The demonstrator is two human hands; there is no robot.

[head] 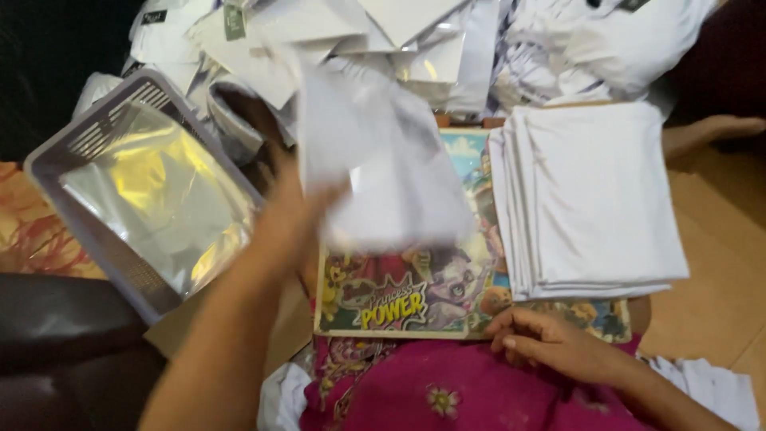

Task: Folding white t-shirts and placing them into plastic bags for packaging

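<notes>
Head view, looking down at lap and floor.

L hand (291,215) is raised mid-frame, blurred w/ motion, fingers closed on the near-left edge of a white folded cloth in a clear bag (383,175). The bagged piece hangs above the far part of a colourful cartoon board (415,299) and hides its top left; its edges are too smeared to tell exact shape.

R hand (550,339) lies low at near right, fingers loosely curled, tips resting on the near edge of the board, holding nothing.

The board sits flat in the centre, its near edge against a pink flowered garment (447,391) on the person's lap.

On the right half of the board & overhanging it: a neat stack of folded white cloths (590,199), edges lined up, touching the board, just beside the raised bag.

Left: a grey plastic basket (76,148), tilted, w/ shiny clear bags (152,195) inside, close to the L forearm.

Far: a loose heap of white packed pieces and bags (375,40) across the top of the frame, reaching the basket's far rim.

Far right: a bare foot (714,128) on the wooden floor (718,271), apart from both hands.

Near left: dark cushion (64,343).
</notes>
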